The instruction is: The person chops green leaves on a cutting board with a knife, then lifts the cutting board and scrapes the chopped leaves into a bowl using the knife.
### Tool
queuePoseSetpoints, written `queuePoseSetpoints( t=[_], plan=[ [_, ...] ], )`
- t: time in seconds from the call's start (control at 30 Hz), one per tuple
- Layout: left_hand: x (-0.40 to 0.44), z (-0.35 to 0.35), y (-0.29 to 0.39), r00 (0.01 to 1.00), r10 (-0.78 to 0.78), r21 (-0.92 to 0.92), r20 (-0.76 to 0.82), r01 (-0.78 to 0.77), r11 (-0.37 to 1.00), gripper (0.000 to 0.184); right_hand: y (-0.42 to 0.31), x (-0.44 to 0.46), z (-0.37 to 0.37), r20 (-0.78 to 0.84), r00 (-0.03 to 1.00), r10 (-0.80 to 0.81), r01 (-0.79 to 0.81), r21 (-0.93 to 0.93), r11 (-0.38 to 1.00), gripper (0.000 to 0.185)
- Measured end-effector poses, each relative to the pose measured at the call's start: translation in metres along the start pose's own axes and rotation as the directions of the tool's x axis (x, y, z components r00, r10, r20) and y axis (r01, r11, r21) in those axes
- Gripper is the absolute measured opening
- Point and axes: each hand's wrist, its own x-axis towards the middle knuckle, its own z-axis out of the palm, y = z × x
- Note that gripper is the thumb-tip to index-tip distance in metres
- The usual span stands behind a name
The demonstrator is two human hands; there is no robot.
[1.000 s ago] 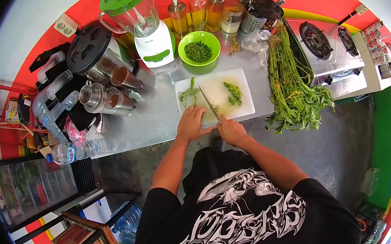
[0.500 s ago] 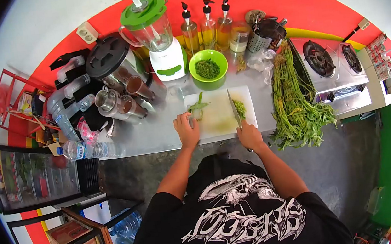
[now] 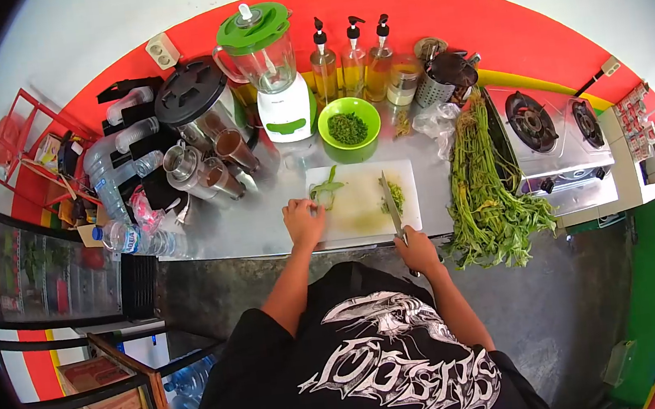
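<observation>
My right hand (image 3: pixel 419 250) is closed round the handle of a knife (image 3: pixel 391 204), whose blade points away from me over the right part of the white cutting board (image 3: pixel 357 178). Chopped green pieces (image 3: pixel 396 195) lie beside the blade. My left hand (image 3: pixel 304 222) rests at the board's left edge with its fingers curled; whether it grips anything is hidden. Just beyond its fingertips are green leaves (image 3: pixel 327 192) on the board. Behind the board, a green bowl (image 3: pixel 366 114) holds finely chopped greens (image 3: pixel 347 128).
Bundled leafy stalks (image 3: pixel 488 194) lie right of the board, before a gas stove (image 3: pixel 554 134). A blender (image 3: pixel 287 112), pump bottles (image 3: pixel 353 64) and a utensil holder (image 3: pixel 435 87) stand behind. Metal cups (image 3: pixel 221 178) and a water bottle (image 3: pixel 119 237) are at left.
My left hand has moved left, away from the knife, to the board's edge. The knife in my right hand has shifted from the leaves at left to the chopped pieces at right.
</observation>
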Motion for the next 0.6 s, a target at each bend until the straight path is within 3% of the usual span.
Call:
queuePoseSetpoints(
  t=[0.17,0.3,0.37,0.5,0.6],
  plan=[
    [-0.006,-0.001,0.003,0.998,-0.066,-0.011,0.021,0.066,0.998,0.01,0.01,-0.001,0.003,-0.002,0.999,-0.04,0.04,0.053,0.998,0.034],
    [-0.001,-0.002,-0.003,0.999,-0.032,-0.112,0.013,0.033,0.993,0.011,0.004,-0.001,0.001,-0.005,0.998,-0.058,0.058,0.077,0.995,0.034],
    [-0.005,-0.011,0.003,0.994,-0.111,-0.087,0.018,0.112,0.99,0.011,0.006,-0.001,0.003,-0.035,0.994,-0.102,0.105,0.093,0.99,0.035],
    [-0.016,-0.006,-0.009,0.997,-0.059,-0.08,-0.047,0.055,0.995,0.013,0.002,0.0,0.003,0.014,0.996,-0.088,0.087,0.097,0.991,0.037],
    [-0.018,-0.001,-0.007,0.993,-0.102,-0.211,-0.061,0.087,0.974,0.015,0.004,-0.003,0.009,-0.014,0.992,-0.126,0.127,0.102,0.987,0.036]
  ],
)
